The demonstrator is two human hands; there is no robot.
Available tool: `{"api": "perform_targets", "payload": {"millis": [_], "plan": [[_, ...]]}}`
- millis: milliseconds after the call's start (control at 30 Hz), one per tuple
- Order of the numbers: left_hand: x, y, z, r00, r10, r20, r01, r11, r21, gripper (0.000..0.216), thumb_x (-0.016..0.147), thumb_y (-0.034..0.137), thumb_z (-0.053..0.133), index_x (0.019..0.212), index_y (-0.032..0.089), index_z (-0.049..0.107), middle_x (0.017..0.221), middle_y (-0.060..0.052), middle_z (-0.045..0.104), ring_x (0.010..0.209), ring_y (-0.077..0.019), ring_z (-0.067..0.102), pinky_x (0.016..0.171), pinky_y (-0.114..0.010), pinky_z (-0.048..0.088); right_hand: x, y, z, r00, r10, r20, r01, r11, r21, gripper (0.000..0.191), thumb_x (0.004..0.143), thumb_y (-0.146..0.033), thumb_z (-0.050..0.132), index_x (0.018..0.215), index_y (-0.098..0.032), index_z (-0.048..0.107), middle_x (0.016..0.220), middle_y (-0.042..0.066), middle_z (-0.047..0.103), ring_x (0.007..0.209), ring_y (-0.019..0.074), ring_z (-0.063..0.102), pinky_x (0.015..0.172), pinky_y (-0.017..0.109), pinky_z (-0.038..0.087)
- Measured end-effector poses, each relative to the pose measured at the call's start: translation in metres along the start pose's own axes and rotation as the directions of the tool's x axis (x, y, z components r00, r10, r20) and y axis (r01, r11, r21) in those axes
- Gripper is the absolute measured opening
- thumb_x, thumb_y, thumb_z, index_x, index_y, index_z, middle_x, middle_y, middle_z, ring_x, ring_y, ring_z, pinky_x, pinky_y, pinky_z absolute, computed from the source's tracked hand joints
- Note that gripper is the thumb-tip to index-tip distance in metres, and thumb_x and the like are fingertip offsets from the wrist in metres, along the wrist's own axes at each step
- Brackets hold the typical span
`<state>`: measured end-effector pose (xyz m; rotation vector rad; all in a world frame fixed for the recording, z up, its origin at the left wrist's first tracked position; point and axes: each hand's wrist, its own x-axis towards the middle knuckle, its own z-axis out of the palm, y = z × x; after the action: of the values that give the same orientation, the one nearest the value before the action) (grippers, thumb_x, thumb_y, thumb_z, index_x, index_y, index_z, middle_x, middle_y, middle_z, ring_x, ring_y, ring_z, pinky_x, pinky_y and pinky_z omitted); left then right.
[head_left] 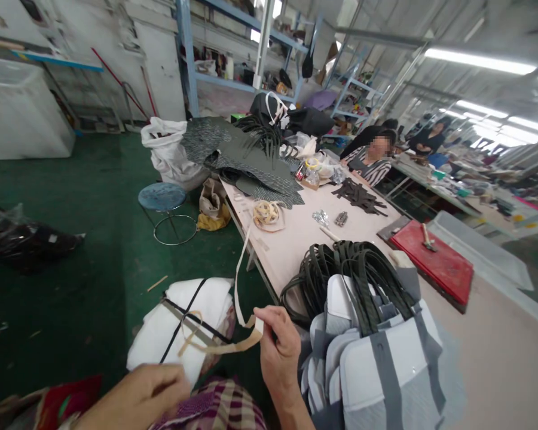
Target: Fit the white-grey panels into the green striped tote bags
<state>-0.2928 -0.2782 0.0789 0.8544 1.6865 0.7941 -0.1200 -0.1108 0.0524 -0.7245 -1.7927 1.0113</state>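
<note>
My right hand [278, 345] pinches a beige tape strip [238, 280] that runs up from my fingers to a loose coil of the same tape [268, 214] on the table [291, 239]. A second length of the tape loops down toward my left hand [147, 397], which sits low over my lap with its fingers curled closed; what it holds is hidden. A stack of grey and white bags with dark straps [372, 334] lies just right of my right hand.
A white bundle tied with black cord [183, 325] lies on the green floor beside a blue stool [162, 197]. A red mat with a hammer [433, 263] and dark fabric piles [246, 155] are on the table. Another person [372, 158] sits at the far end.
</note>
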Motion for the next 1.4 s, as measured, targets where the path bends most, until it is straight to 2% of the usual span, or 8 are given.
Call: {"api": "perform_targets", "payload": {"millis": [67, 167, 500, 700, 867, 1033, 1200, 1400], "plan": [[0.013, 0.026, 0.001, 0.957, 0.21, -0.2, -0.196, 0.977, 0.085, 0.023, 0.081, 0.042, 0.07, 0.097, 0.027, 0.074, 0.099, -0.002, 0.073, 0.092, -0.0234, 0.063, 0.084, -0.027, 0.048, -0.004, -0.002, 0.004, 0.999, 0.015, 0.05, -0.014, 1.0, -0.013, 0.025, 0.089, -0.01, 0.054, 0.099, -0.024, 0.072, 0.087, 0.002, 0.067, 0.082, 0.0153, 0.063, 0.073, 0.026, 0.048], [0.03, 0.056, 0.012, 0.877, 0.377, -0.299, -0.351, 0.926, 0.138, 0.032, 0.07, 0.036, 0.081, 0.099, 0.026, 0.07, 0.1, -0.002, 0.07, 0.091, -0.0234, 0.061, 0.084, -0.028, 0.046, -0.01, -0.005, 0.008, 0.987, 0.126, 0.098, -0.119, 0.99, -0.071, 0.012, 0.089, -0.015, 0.057, 0.091, -0.021, 0.068, 0.078, 0.0, 0.065, 0.071, 0.0137, 0.061, 0.066, 0.024, 0.047], [0.059, 0.065, 0.052, 0.85, 0.347, -0.396, -0.376, 0.927, 0.007, 0.026, 0.076, 0.036, 0.076, 0.095, 0.024, 0.065, 0.093, -0.003, 0.067, 0.088, -0.0233, 0.061, 0.08, -0.032, 0.046, -0.018, -0.007, 0.003, 0.993, 0.12, -0.003, -0.118, 0.97, -0.212, 0.008, 0.087, -0.016, 0.055, 0.087, -0.021, 0.061, 0.077, 0.0, 0.064, 0.069, 0.014, 0.061, 0.064, 0.024, 0.047], [0.067, 0.068, 0.053, 0.818, 0.466, -0.337, -0.47, 0.879, 0.074, 0.006, 0.08, 0.03, 0.073, 0.08, 0.024, 0.07, 0.087, -0.002, 0.069, 0.087, -0.0222, 0.062, 0.081, -0.029, 0.046, -0.024, -0.011, 0.005, 0.995, 0.098, -0.013, -0.098, 0.957, -0.273, 0.01, 0.09, -0.018, 0.053, 0.092, -0.02, 0.063, 0.078, 0.002, 0.064, 0.068, 0.0145, 0.061, 0.062, 0.025, 0.048], [0.072, 0.068, 0.057, 0.945, 0.312, -0.1, -0.327, 0.92, -0.215, 0.02, 0.088, 0.04, 0.064, 0.084, 0.021, 0.069, 0.07, 0.0, 0.065, 0.057, -0.015, 0.056, 0.054, -0.023, 0.045, -0.026, -0.02, 0.004, 0.986, 0.165, -0.005, -0.164, 0.977, -0.138, 0.021, 0.09, -0.016, 0.054, 0.109, -0.02, 0.063, 0.091, 0.005, 0.069, 0.078, 0.0154, 0.065, 0.072, 0.026, 0.053], [0.07, 0.074, 0.059, 0.89, 0.455, -0.035, -0.455, 0.88, -0.135, 0.016, 0.085, 0.033, 0.069, 0.076, 0.022, 0.074, 0.104, -0.007, 0.071, 0.103, -0.0255, 0.062, 0.094, -0.032, 0.048, -0.029, -0.016, -0.012, 0.927, 0.369, -0.063, -0.358, 0.924, 0.137, 0.02, 0.089, -0.022, 0.057, 0.108, -0.02, 0.064, 0.101, 0.005, 0.071, 0.091, 0.017, 0.068, 0.082, 0.028, 0.055], [0.069, 0.073, 0.072, 0.829, 0.55, -0.099, -0.553, 0.833, 0.001, 0.008, 0.083, 0.026, 0.071, 0.08, 0.026, 0.079, 0.091, -0.008, 0.074, 0.093, -0.0258, 0.063, 0.088, -0.036, 0.05, -0.037, -0.02, -0.035, 0.863, 0.498, -0.086, -0.469, 0.852, 0.235, 0.022, 0.09, -0.031, 0.059, 0.106, -0.018, 0.065, 0.092, 0.005, 0.069, 0.077, 0.0159, 0.066, 0.071, 0.027, 0.055], [0.075, 0.065, 0.088, 0.811, 0.585, 0.005, -0.584, 0.809, 0.064, 0.016, 0.083, 0.021, 0.069, 0.093, 0.027, 0.08, 0.106, -0.009, 0.075, 0.108, -0.0283, 0.063, 0.11, -0.043, 0.039, -0.043, -0.02, -0.055, 0.795, 0.599, 0.097, -0.588, 0.721, 0.366, 0.026, 0.083, -0.042, 0.069, 0.089, -0.017, 0.068, 0.067, -0.003, 0.057, 0.048, 0.0065, 0.043, 0.044, 0.019, 0.036]]}}
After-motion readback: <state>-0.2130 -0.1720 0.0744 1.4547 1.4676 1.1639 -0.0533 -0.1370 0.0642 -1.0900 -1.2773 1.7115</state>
